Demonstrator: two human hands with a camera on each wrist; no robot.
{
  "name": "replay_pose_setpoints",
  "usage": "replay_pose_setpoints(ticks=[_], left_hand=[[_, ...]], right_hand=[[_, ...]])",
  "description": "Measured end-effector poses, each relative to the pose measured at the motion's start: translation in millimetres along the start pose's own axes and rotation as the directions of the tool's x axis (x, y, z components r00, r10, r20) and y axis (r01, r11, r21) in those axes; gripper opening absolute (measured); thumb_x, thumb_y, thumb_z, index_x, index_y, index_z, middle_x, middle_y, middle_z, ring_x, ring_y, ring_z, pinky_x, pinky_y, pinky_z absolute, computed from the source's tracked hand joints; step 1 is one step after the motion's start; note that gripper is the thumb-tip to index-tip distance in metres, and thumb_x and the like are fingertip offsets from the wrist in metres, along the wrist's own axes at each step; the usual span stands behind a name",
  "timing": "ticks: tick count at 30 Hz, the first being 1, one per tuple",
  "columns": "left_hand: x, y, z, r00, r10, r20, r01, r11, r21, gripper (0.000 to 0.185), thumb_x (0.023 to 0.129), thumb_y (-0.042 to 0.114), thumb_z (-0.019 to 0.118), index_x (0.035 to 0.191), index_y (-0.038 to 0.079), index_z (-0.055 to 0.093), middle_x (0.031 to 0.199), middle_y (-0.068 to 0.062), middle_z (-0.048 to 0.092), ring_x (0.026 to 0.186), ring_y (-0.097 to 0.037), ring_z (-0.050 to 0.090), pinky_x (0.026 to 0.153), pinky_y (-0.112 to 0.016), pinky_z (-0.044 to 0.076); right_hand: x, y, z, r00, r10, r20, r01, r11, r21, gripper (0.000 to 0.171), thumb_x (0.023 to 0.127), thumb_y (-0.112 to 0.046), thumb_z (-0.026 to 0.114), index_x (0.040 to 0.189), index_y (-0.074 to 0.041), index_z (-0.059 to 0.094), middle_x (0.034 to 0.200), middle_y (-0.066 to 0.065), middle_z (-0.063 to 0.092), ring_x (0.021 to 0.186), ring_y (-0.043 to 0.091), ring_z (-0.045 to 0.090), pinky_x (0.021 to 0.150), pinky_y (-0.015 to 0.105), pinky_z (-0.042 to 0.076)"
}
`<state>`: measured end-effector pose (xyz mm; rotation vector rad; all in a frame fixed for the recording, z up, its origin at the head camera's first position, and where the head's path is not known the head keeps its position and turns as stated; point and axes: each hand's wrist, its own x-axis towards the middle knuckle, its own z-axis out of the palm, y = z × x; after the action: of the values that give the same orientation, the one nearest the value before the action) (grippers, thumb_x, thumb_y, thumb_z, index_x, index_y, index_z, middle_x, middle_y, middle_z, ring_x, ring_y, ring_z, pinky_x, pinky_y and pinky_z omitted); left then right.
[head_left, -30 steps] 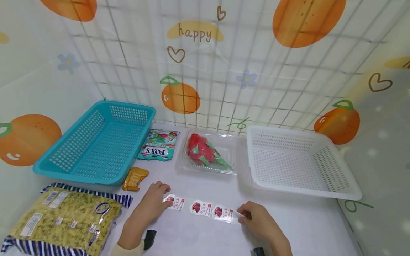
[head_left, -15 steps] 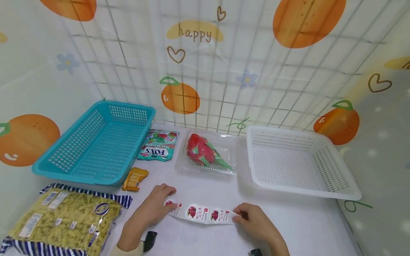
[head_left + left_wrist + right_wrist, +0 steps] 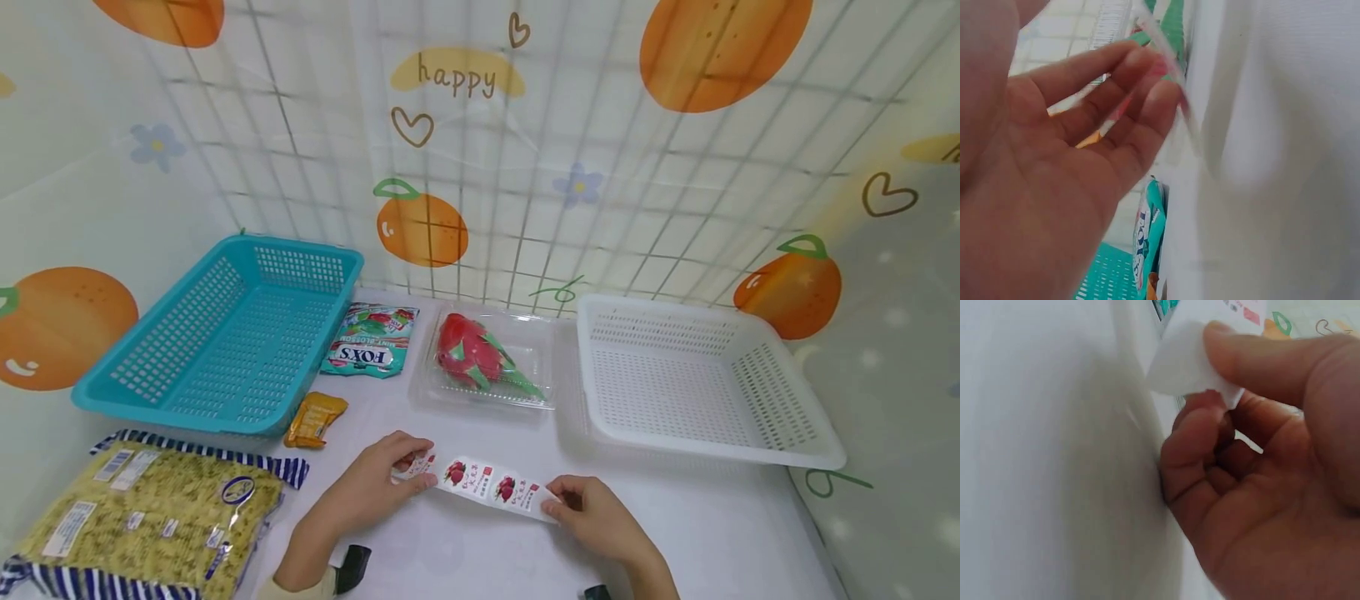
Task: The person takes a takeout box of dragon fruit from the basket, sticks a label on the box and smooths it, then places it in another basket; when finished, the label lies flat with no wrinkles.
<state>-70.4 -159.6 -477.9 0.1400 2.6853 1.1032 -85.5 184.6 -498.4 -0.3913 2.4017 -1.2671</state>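
One label strip (image 3: pixel 483 483) hangs at the lower centre of the head frame, stretched between two hands, its right end lower than its left. We find the left hand (image 3: pixel 375 483) pinching the left end between thumb and fingers, and the right hand (image 3: pixel 596 517) pinching the right end likewise.

On progress, we judge the work to be at an early stage: the strip is in hand, and we see no label peeled from it. A red fruit (image 3: pixel 472 350) is inside a clear container (image 3: pixel 534 342) at mid-frame, and we see no label on the container's upper face; any peeling or sticking is, in our judgement, still undone.

On limits of view, we record that the left hand partly covers the leftmost label, and the fine print is too small to read. In the left wrist frame the strip is blurred and nearly edge-on; in the right wrist frame it is cut off at the top. We cannot tell whether the container is fastened. The yellow bag (image 3: pixel 150 525) at lower left runs out of the frame
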Motion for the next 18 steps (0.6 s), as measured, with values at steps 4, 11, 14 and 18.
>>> replay_pose_setpoints(ticks=[4, 11, 14, 18], left_hand=[[2.2, -2.7, 3.9, 0.999, 0.04, 0.025, -0.041, 0.998, 0.039, 0.064, 0.082, 0.041, 0.085, 0.139, 0.024, 0.062, 0.13, 0.007, 0.062, 0.124, -0.017, 0.057, 0.108, -0.049, 0.051], [4.7, -0.1, 11.0, 0.995, 0.096, -0.015, -0.094, 0.99, 0.103, 0.045, 0.087, 0.023, 0.082, 0.129, 0.02, 0.067, 0.121, 0.008, 0.064, 0.114, -0.012, 0.06, 0.103, -0.042, 0.055], [4.5, 2.7, 12.4, 0.991, 0.115, -0.064, -0.108, 0.99, 0.095, 0.032, 0.091, 0.017, 0.077, 0.122, 0.021, 0.07, 0.114, 0.011, 0.066, 0.102, -0.007, 0.059, 0.095, -0.033, 0.058], [4.2, 6.8, 11.7, 0.985, 0.103, -0.142, -0.096, 0.994, 0.055, 0.025, 0.093, 0.008, 0.073, 0.115, 0.019, 0.073, 0.105, 0.012, 0.067, 0.09, -0.004, 0.057, 0.083, -0.023, 0.057]], right_hand=[[0.0, -0.1, 0.8, 1.0, -0.009, 0.029, 0.008, 0.999, 0.047, 0.015, 0.093, -0.025, 0.074, 0.094, -0.01, 0.073, 0.082, -0.003, 0.062, 0.071, 0.002, 0.05, 0.06, 0.018, 0.04], [-2.0, -1.4, 1.6, 0.996, -0.039, 0.075, 0.032, 0.995, 0.09, 0.015, 0.093, -0.024, 0.074, 0.094, -0.008, 0.073, 0.081, -0.003, 0.061, 0.073, 0.002, 0.053, 0.064, 0.017, 0.042], [-3.3, -4.0, 1.9, 0.995, -0.047, 0.09, 0.036, 0.993, 0.113, 0.016, 0.093, -0.023, 0.074, 0.094, -0.007, 0.073, 0.083, -0.002, 0.062, 0.074, 0.002, 0.054, 0.064, 0.017, 0.043], [-4.1, -6.8, 2.3, 0.993, -0.055, 0.108, 0.04, 0.99, 0.136, 0.016, 0.093, -0.022, 0.074, 0.095, -0.007, 0.072, 0.081, -0.002, 0.061, 0.071, 0.001, 0.052, 0.061, 0.017, 0.042]])
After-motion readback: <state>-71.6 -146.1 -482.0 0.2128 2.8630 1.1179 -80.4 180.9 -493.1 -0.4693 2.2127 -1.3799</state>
